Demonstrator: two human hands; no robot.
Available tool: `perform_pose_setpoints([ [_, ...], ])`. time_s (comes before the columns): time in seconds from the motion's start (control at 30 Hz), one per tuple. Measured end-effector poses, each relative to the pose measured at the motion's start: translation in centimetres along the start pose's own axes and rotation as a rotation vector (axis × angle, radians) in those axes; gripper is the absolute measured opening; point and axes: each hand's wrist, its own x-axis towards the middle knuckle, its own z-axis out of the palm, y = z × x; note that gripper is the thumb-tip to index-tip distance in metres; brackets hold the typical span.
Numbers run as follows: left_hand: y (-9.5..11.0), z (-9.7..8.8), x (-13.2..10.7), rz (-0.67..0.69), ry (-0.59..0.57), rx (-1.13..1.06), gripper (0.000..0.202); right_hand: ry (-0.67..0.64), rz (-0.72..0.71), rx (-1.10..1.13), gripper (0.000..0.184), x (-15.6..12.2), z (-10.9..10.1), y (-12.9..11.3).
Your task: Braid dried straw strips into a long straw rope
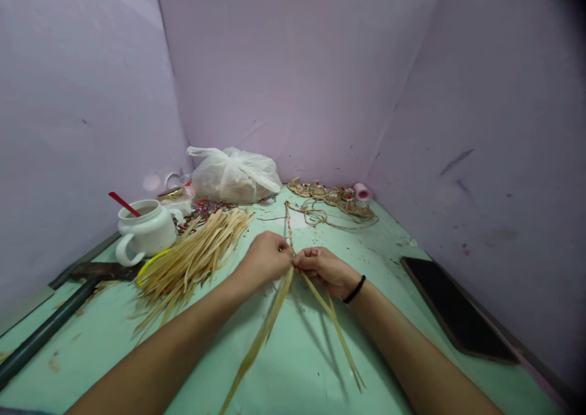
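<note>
A thin braided cord (289, 223) runs down the middle of the table to where both my hands meet. My left hand (268, 256) pinches the cord's lower end, its fingers closed around the straw strands. Right beside it, my right hand (327, 270), with a black band at the wrist, also pinches the strands between thumb and fingertips. Two bunches of loose pale straw strands (270, 321) hang from the pinch point toward me, one slanting left and one right. The exact crossing of strands is hidden by my fingers.
At left lies a pile of dry straw strips (196, 256), near a white cup (147, 229) with a red stick and a hammer (98, 274). Behind are a tied plastic bag (233, 177), braided cord work (329, 198) and a pink spool (361, 192). A dark phone (458, 308) lies right.
</note>
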Motion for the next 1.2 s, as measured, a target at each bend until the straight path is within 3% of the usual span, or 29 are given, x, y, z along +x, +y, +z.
perform_pose_setpoints([
  [0.03, -0.1, -0.3, 0.4, -0.093, -0.022, -0.122, 0.013, -0.036, 0.001, 0.015, 0.012, 0.0, -0.1, 0.0],
  [0.1, -0.5, -0.4, 0.9, -0.258, -0.181, -0.340, 0.010, -0.088, -0.008, 0.033, 0.014, 0.1, -0.4, 0.1],
  [0.17, -0.8, -0.1, 1.2, -0.342, -0.373, -0.489, 0.006, -0.108, -0.018, 0.023, 0.016, 0.1, -0.6, 0.2],
  [0.23, -1.2, 0.3, 1.4, -0.375, -0.437, -0.558, 0.008, -0.100, -0.022, -0.026, 0.015, 0.2, -0.7, 0.2],
  [0.4, -1.4, 0.9, 1.5, -0.401, -0.275, -0.340, 0.013, 0.009, -0.109, -0.292, 0.009, 0.3, -0.8, 0.4],
  [0.5, -1.2, 0.9, 1.3, -0.402, -0.237, -0.198, 0.017, 0.070, -0.183, -0.554, 0.004, 0.2, -0.6, 0.5],
  [0.67, -0.5, 1.0, 0.6, -0.372, -0.201, -0.195, 0.018, 0.188, -0.186, -0.812, 0.010, -0.7, -0.4, 0.1],
  [0.8, -0.3, 1.1, 0.5, -0.390, -0.195, -0.226, 0.016, 0.089, -0.138, -0.778, 0.011, -1.7, -0.1, -0.8],
  [0.93, -0.9, 1.2, 0.9, -0.425, -0.215, -0.300, 0.016, 0.054, -0.212, -0.820, 0.012, -2.3, 0.5, -1.3],
  [1.07, -1.6, 1.4, 1.2, -0.336, -0.237, -0.346, 0.012, 0.040, -0.268, -0.851, 0.013, -2.3, 0.6, -1.1],
  [1.2, -2.1, 1.2, 1.5, -0.256, -0.260, -0.302, 0.010, -0.119, -0.126, -0.679, 0.011, -2.1, -0.1, -1.3],
])
